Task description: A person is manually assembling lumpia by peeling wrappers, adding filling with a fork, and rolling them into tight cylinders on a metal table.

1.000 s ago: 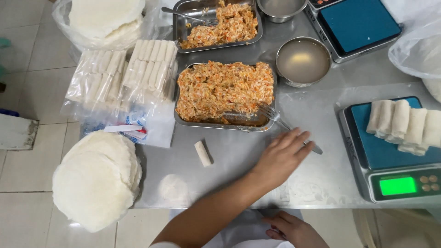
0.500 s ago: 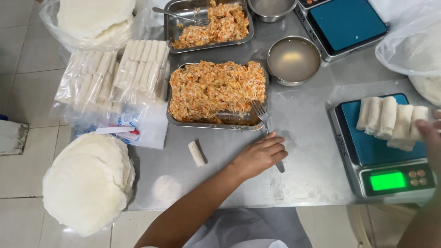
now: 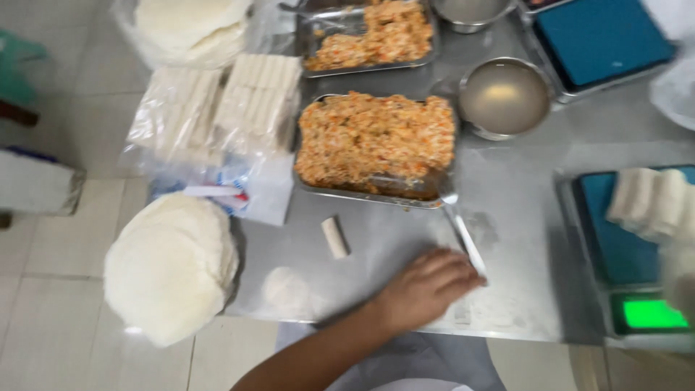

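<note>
Surface: stainless steel table (image 3: 521, 174), dull grey, over a floor of pale tiles.
Far left: a tall stack of round white wrappers (image 3: 170, 264) sits at the table's near left corner, overhanging the edge.
Behind it: two clear bags of white rolls (image 3: 217, 108), packed in rows, and a second pile of wrappers (image 3: 188, 25) in a plastic bag at the far edge.
Near edge: one small single wrapper (image 3: 286, 289) lies flat, and a lone finished roll (image 3: 335, 237) lies just beyond it.
Middle: a metal tray of orange shredded filling (image 3: 373, 141), with a second filling tray (image 3: 373, 32) behind it.
Fork: a metal fork (image 3: 462, 228) lies with its head at the front tray's near right corner and its handle running toward the person.
Left hand (image 3: 427, 286): flat on the table, fingers together and slightly curled, fingertips touching the fork handle's end; not closed around it.
Right of tray: a steel bowl (image 3: 505, 98) of cloudy liquid.
Far right: a scale (image 3: 630, 253) with a blue top carrying a row of white rolls (image 3: 651, 203), green display lit; another blue scale (image 3: 601, 36) behind.
Right hand: cannot tell, only a blur at the right edge.
</note>
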